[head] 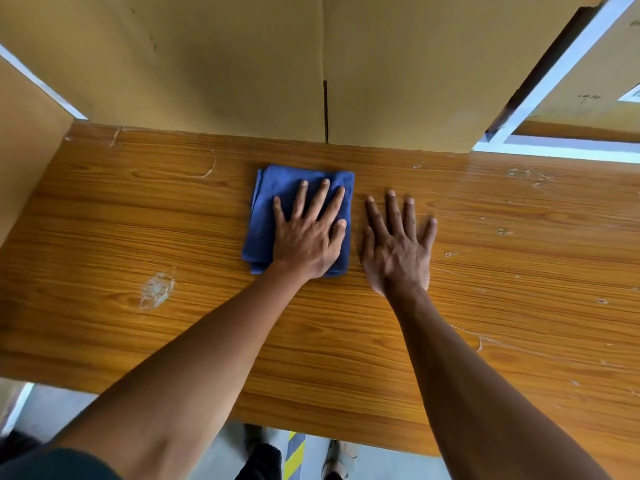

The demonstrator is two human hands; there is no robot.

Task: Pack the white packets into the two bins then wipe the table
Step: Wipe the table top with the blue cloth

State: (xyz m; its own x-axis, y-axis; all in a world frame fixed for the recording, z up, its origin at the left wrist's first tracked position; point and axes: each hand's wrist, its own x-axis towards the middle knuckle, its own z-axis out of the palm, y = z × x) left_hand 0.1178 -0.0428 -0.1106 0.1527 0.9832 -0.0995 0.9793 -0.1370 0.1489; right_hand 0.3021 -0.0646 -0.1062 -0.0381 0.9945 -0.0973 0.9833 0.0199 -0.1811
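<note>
**Worktop, cloth, two hands: head view**

- Worktop (485, 237): wood-grain top spanning the middle of the frame, with pale scuffs and scratches; a whitish patch sits at lower left of centre, smaller marks toward the right.
- Cloth (277, 202): blue, folded to a rough square, lying flat on the worktop just above frame centre.
- Left hand (306, 237): palm down on the cloth, fingers straight and spread, pressing it flat; the grip is open, nothing curled round the fabric. Forearm runs in from lower left.
- Right hand (398, 247): palm down on bare wood just right of the cloth, fingers straight and fanned; grip open, holding nothing. It lies beside the cloth, thumb near its right edge.
- Cardboard boxes (242, 64): brown panels fill the upper frame along the worktop's far edge, another at far left.
- Floor (294, 452): bottom centre, with a yellow-and-dark striped strip.
- Packets and bins: cannot be made out.
</note>
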